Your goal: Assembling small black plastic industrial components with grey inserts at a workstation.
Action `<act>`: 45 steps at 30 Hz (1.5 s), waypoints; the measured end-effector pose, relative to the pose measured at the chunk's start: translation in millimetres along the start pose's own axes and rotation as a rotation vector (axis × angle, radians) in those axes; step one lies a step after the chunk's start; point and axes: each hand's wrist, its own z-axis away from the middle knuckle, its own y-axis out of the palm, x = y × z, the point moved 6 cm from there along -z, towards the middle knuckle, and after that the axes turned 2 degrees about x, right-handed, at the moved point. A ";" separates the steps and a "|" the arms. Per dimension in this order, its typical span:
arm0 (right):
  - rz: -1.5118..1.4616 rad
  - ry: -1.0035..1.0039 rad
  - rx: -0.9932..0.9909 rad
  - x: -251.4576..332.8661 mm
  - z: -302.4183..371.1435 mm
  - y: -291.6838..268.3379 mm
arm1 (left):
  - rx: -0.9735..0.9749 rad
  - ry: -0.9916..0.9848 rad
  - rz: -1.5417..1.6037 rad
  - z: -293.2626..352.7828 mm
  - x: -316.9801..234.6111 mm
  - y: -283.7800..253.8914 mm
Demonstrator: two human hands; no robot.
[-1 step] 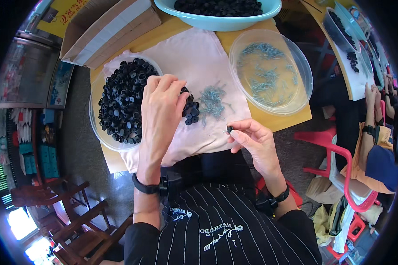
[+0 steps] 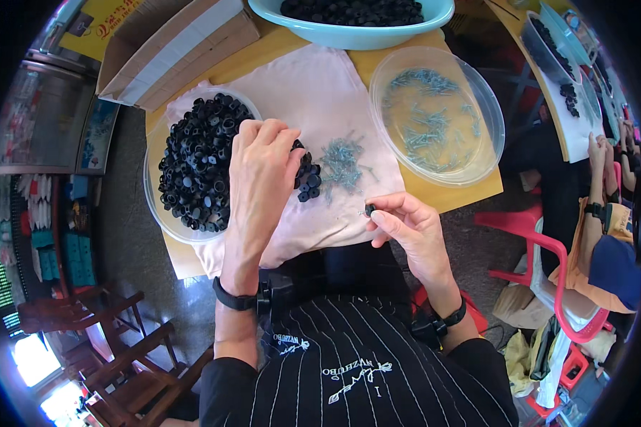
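My right hand (image 2: 409,226) is closed in a pinch on a small black plastic cap (image 2: 369,209), with a thin metal screw showing at its left side. Over the cloth's left part, my left hand (image 2: 262,160) is bent down, and a black cap (image 2: 298,145) shows between its thumb and forefinger. Partly hidden behind that hand is a small group of black caps (image 2: 310,183). A loose heap of silvery screws (image 2: 342,162) lies between my hands on the pale pink cloth (image 2: 313,85).
At left, a clear round tub (image 2: 152,203) holds heaped black caps (image 2: 199,164). A clear oval tub (image 2: 493,146) with screws stands at right. Behind are a light-blue basin (image 2: 349,39) of black parts and a cardboard box (image 2: 178,53). A red chair (image 2: 566,274) and another person's hands (image 2: 600,153) are farther right.
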 end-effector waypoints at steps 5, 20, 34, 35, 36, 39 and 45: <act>0.014 0.016 0.016 0.2 0.0 -0.7 | 0.136 0.033 -0.095 -6.5 -2.0 8.9; 0.071 -0.097 -0.015 6.0 4.5 3.6 | -0.148 -0.351 1.111 44.5 -3.0 2.0; 0.354 -0.447 0.135 37.4 19.9 51.8 | -0.111 -0.548 1.771 89.9 -23.7 34.1; 0.365 -0.447 0.127 36.8 20.3 52.2 | -0.103 -0.559 1.744 91.2 -22.4 35.6; 0.366 -0.449 0.123 37.0 20.8 53.1 | -0.100 -0.558 1.746 92.5 -22.0 36.4; 0.292 -0.357 0.105 34.2 20.1 51.3 | -0.100 -0.576 1.755 94.3 -22.7 38.2; 0.113 -0.271 0.119 31.3 16.0 44.8 | -0.093 -0.483 1.691 87.1 -28.7 28.6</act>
